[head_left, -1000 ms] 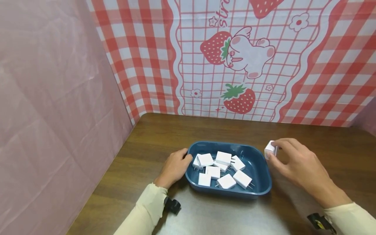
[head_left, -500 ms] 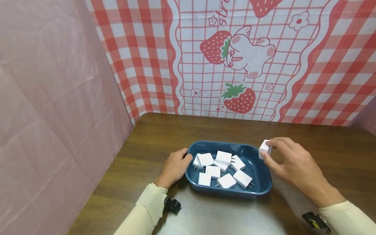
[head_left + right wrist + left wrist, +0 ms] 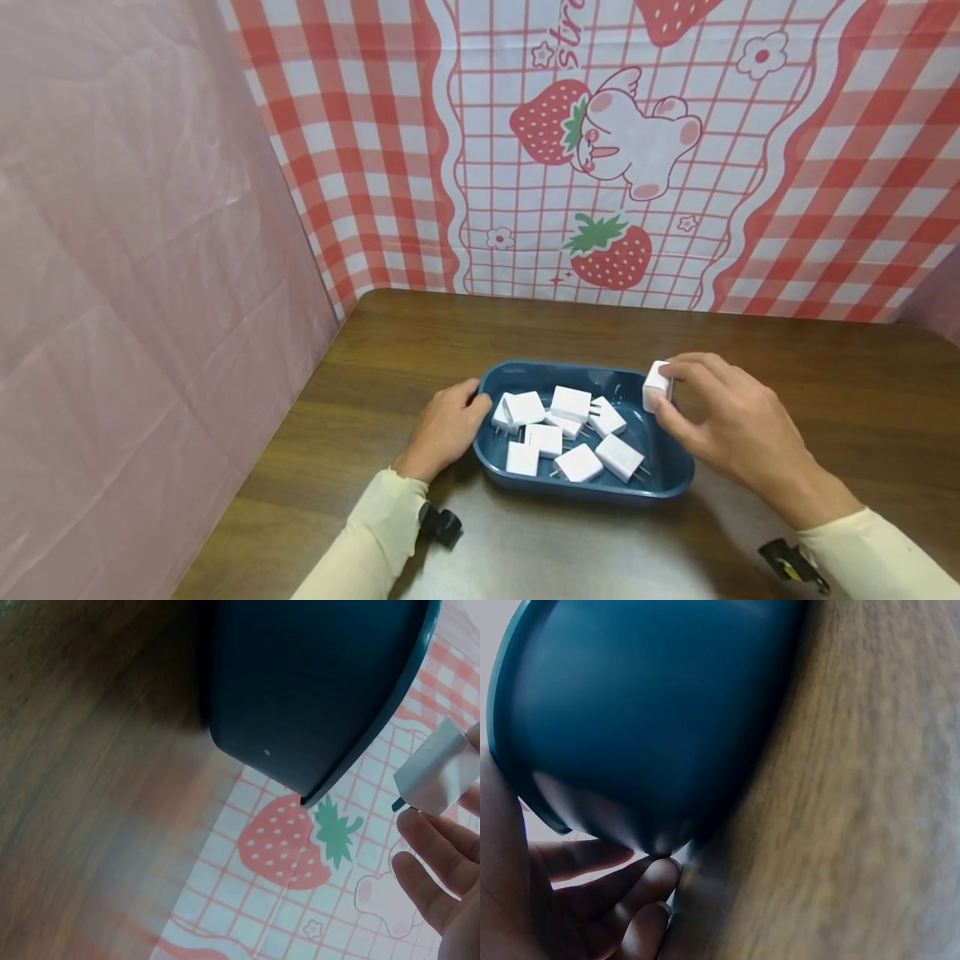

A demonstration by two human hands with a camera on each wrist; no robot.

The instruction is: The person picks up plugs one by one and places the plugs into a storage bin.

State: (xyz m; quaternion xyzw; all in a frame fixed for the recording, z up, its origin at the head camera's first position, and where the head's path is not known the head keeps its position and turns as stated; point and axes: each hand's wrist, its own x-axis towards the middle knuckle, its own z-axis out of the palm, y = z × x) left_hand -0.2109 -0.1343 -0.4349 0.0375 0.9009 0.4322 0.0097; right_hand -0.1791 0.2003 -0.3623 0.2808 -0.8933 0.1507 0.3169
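Observation:
A dark blue plastic basin [image 3: 581, 492] stands on the table, with several white plug-in chargers [image 3: 572, 403] lying loose in it, some with metal prongs showing. My left hand [image 3: 448, 423] holds the basin's left end, thumb on the rim and the other fingers against the outer wall. In the left wrist view those fingers [image 3: 656, 881] touch the basin's underside edge. Above the basin's right rim, my right hand [image 3: 738, 425] pinches one white charger [image 3: 657, 387] between thumb and fingers. A dark prong of that charger [image 3: 439, 769] shows in the right wrist view.
A brown wooden table [image 3: 405, 333] carries the basin. Behind it hangs a red and white checked cloth [image 3: 397, 167] with strawberry prints. A pink cloth [image 3: 150, 292] hangs on the left. Small black cameras [image 3: 441, 525] are strapped at both wrists.
My right hand has moved left with the charger, from beside the basin to over its right rim. The left hand, the basin and the chargers in it have stayed put.

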